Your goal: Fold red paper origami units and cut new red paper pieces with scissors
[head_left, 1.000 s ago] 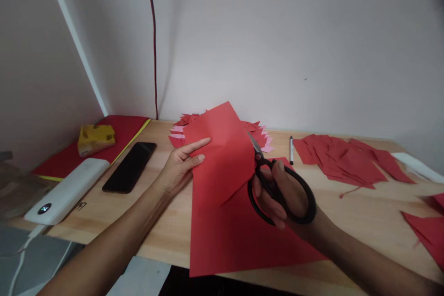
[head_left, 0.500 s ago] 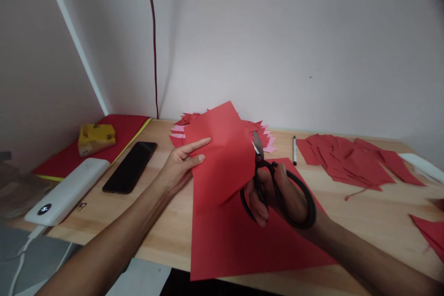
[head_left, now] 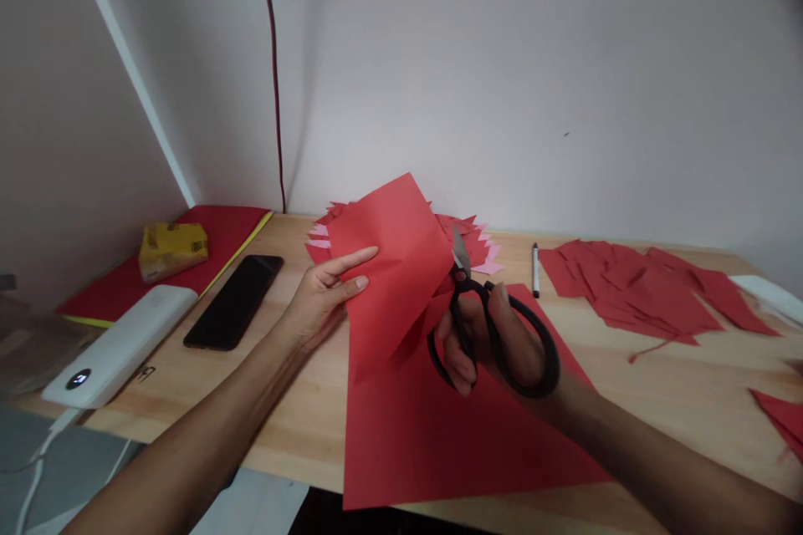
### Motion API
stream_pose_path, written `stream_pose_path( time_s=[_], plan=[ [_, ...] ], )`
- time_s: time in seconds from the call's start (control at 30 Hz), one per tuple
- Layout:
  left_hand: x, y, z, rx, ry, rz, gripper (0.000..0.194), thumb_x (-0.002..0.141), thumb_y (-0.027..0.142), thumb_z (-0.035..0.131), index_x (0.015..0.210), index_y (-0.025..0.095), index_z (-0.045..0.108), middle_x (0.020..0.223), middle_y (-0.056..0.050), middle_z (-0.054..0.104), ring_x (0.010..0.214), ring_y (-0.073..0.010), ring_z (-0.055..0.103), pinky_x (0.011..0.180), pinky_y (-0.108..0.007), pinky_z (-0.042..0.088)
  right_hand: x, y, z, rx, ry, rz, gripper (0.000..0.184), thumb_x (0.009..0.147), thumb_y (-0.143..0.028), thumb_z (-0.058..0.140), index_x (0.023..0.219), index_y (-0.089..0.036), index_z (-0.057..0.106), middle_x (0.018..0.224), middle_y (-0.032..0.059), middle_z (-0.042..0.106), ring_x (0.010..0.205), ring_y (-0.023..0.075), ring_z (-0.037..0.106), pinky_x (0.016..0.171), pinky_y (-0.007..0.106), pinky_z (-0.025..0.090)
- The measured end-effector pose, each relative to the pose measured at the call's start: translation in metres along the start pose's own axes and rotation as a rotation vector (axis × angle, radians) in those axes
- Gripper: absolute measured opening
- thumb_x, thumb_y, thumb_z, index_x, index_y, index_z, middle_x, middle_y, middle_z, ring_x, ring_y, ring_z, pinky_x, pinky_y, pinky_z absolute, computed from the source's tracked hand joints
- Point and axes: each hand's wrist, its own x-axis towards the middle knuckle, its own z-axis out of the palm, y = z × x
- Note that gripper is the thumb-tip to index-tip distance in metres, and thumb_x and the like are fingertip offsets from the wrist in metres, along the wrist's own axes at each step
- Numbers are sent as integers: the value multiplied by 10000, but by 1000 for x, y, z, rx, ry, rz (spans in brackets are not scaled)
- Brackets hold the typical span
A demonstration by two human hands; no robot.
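Observation:
My left hand (head_left: pixel 323 294) pinches the left edge of a raised piece of red paper (head_left: pixel 392 263), thumb on top and fingers behind it. My right hand (head_left: pixel 495 343) grips black-handled scissors (head_left: pixel 483 326), fingers through the loops, blades shut and pointing up beside the paper's right edge. The raised piece has come free from the large red sheet (head_left: pixel 452 426), which lies flat on the wooden table (head_left: pixel 690 384) and overhangs its front edge.
Red and pink paper scraps (head_left: pixel 477 247) lie behind the hands, and red cut pieces (head_left: pixel 646 292) spread at right. A black pen (head_left: pixel 535 269) lies between them. At left sit a black phone (head_left: pixel 235 301), a white power bank (head_left: pixel 119 343), a yellow packet (head_left: pixel 172 249) and a red folder.
The scissors closed along the cut and moved up and left; the piece in my left hand has separated from the large sheet and lifted slightly.

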Motion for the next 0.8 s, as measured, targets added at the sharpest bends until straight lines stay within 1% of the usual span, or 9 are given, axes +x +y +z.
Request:
stream_pose_path(
  time_s=[0.1, 0.17, 0.23, 0.33, 0.43, 0.53, 0.6, 0.7, 0.8],
  plan=[
    [0, -1, 0, -2, -3, -4, 447, 757, 95, 729, 1185, 209, 670, 1085, -107, 729, 942, -177, 711, 878, -277, 557, 0, 4, -3, -86, 11, -51, 651, 951, -641, 141, 774, -177, 562, 497, 9, 554, 472, 139, 549, 531, 272, 433],
    [0, -1, 1, -7, -7, -14, 438, 758, 94, 727, 1178, 209, 674, 1097, -105, 726, 939, -174, 712, 878, -275, 558, -2, 6, -5, -86, 20, -56, 636, 959, -626, 148, 759, -180, 554, 485, 0, 545, 458, 131, 545, 527, 265, 434],
    [0, -2, 2, -16, -12, -28, 432, 762, 96, 725, 1175, 213, 676, 1091, -103, 728, 938, -171, 712, 880, -272, 555, -3, 8, -7, -44, 33, -25, 653, 955, -636, 140, 762, -175, 560, 462, -16, 522, 414, 117, 527, 482, 248, 420],
    [-1, -2, 4, -24, -13, -36, 427, 757, 105, 733, 1166, 215, 682, 1083, -103, 730, 938, -173, 712, 887, -274, 551, -4, 9, -6, 9, 61, 27, 696, 919, -697, 159, 750, -164, 573, 403, -41, 468, 326, 95, 469, 388, 215, 358],
    [-1, -3, 5, -22, -2, -37, 430, 747, 112, 743, 1161, 212, 685, 1113, -107, 720, 957, -179, 707, 894, -277, 545, -5, 8, -3, 5, 116, 31, 705, 895, -728, 208, 694, -159, 572, 351, -54, 420, 277, 85, 426, 363, 208, 339],
    [-1, -5, 5, -21, -8, -40, 433, 752, 110, 737, 1168, 217, 681, 1099, -105, 725, 950, -175, 708, 892, -282, 545, -7, 8, 1, 10, 168, 32, 691, 903, -714, 220, 661, -164, 562, 323, -61, 381, 257, 83, 389, 345, 210, 302],
    [-1, -6, 5, -20, -15, -40, 433, 756, 108, 733, 1171, 219, 678, 1070, -101, 735, 930, -170, 712, 881, -281, 547, -9, 9, 1, 15, 170, 32, 680, 916, -696, 212, 666, -168, 558, 324, -61, 374, 258, 82, 375, 335, 212, 267],
    [-2, -6, 5, -5, -11, -36, 431, 749, 111, 738, 1165, 213, 680, 1046, -96, 741, 902, -165, 714, 867, -277, 546, -10, 13, -1, 8, 145, 32, 665, 928, -680, 193, 675, -176, 546, 326, -56, 380, 267, 87, 376, 329, 217, 249],
    [-3, -4, 7, 16, -6, -26, 424, 740, 130, 746, 1155, 192, 681, 1020, -101, 743, 900, -178, 709, 871, -292, 534, -10, 16, -5, -7, 125, 62, 665, 900, -720, 198, 677, -190, 531, 317, -62, 370, 256, 95, 375, 309, 220, 244]
  ],
)
